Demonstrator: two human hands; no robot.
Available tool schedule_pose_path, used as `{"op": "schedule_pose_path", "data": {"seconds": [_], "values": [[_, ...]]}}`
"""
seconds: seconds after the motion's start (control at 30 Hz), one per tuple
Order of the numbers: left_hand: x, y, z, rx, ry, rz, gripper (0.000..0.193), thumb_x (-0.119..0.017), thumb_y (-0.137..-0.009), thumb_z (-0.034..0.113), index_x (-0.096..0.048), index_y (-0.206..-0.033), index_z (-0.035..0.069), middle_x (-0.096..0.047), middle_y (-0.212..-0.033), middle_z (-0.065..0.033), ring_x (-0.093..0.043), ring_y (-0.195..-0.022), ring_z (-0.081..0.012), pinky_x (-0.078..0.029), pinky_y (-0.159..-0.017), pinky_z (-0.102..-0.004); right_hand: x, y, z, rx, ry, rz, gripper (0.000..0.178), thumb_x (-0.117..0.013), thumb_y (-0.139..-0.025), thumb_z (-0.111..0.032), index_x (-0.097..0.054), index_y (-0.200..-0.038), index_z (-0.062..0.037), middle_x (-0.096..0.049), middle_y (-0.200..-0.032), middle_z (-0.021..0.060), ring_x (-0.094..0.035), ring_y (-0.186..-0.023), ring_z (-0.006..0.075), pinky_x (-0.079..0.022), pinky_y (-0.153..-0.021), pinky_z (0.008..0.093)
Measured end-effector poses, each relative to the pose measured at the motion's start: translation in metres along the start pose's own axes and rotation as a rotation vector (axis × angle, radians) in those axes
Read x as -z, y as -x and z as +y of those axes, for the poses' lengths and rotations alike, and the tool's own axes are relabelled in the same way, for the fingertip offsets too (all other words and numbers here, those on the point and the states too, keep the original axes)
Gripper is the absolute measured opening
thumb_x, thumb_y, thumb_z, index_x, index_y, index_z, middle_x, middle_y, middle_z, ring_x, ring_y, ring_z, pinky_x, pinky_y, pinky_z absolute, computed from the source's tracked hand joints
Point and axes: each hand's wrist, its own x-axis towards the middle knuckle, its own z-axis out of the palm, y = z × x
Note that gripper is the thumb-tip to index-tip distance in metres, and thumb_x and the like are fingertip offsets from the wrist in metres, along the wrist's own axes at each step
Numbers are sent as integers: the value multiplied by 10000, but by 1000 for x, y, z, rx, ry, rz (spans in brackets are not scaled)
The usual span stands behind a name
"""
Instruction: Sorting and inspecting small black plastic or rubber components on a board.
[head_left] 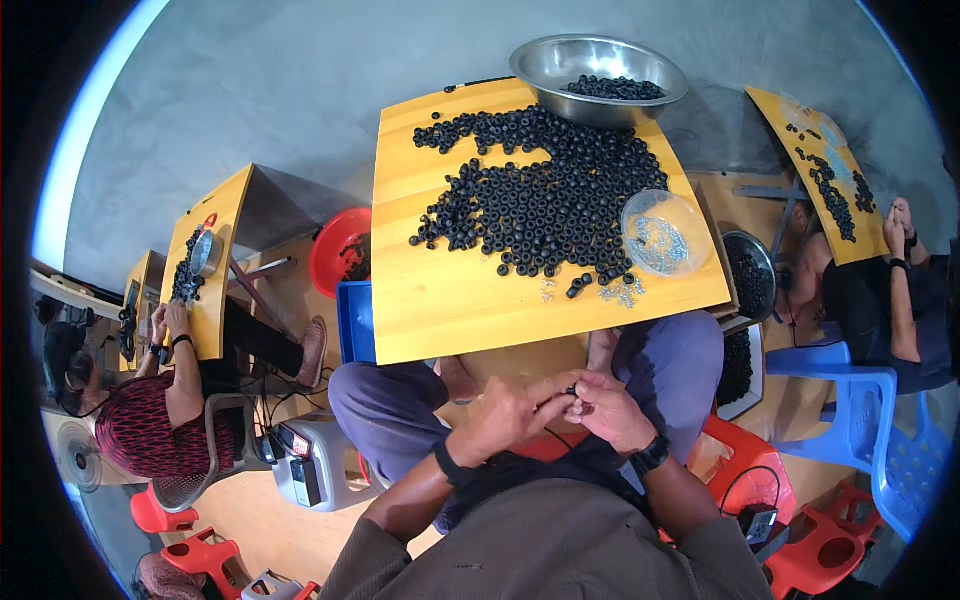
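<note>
Above my lap, just below the near edge of the yellow table (420,330), my two hands meet. Between the fingertips of my right hand (612,412) is a small black ring-shaped part (572,390). My left hand (508,412) pinches at the same part from the other side; its fingers are closed. On the table lies a broad spread of loose black ring-shaped parts (550,205). A clear round tub (690,262) with small shiny clear pieces stands at the right side, with more such pieces (625,293) loose beside it.
A steel basin (600,55) of black parts stands at the table's far edge. Left of the table are a red basin (330,250) and a blue bin (355,320). Another metal basin (750,275) stands at the right, near a blue chair (870,400). Other people work at both sides.
</note>
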Motion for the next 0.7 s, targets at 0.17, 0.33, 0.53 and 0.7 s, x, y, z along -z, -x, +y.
{"op": "schedule_pose_path", "data": {"seconds": [0.17, 0.33, 0.53, 0.7], "values": [[63, -27, -78, 412, -195, 243, 155, -723, -878, 52, -751, -1023, 6, -679, -776, -133, -650, -637, -197, -526, -602, -322, 6, 17, -38, 170, 73, -74, 262, -670, -971, -241, -650, -1079, -3, -506, -797, 10, -484, -749, 116, -407, -652, 282], [112, -58, -135, 399, -521, 310, 137, -713, -837, 82, -767, -961, 70, -700, -880, -128, -695, -775, -327, -554, -705, -402, 3, 25, -58, 253, 97, -56, 302, -719, -943, -284, -650, -1060, -15, -495, -790, 6, -472, -730, 109, -395, -637, 270], [104, -62, -170, 380, -590, 250, 143, -687, -836, 115, -770, -950, 95, -687, -867, -117, -690, -780, -334, -554, -711, -422, 8, 23, -55, 268, 98, -30, 315, -732, -934, -295, -658, -1049, -12, -497, -793, 7, -478, -733, 112, -397, -634, 269], [102, -61, -177, 390, -537, 252, 133, -695, -798, 88, -755, -915, 70, -685, -854, -117, -691, -783, -322, -552, -714, -418, 12, 22, -54, 252, 105, -37, 311, -732, -935, -290, -663, -1058, -13, -505, -798, 10, -482, -738, 118, -404, -639, 275]]}}
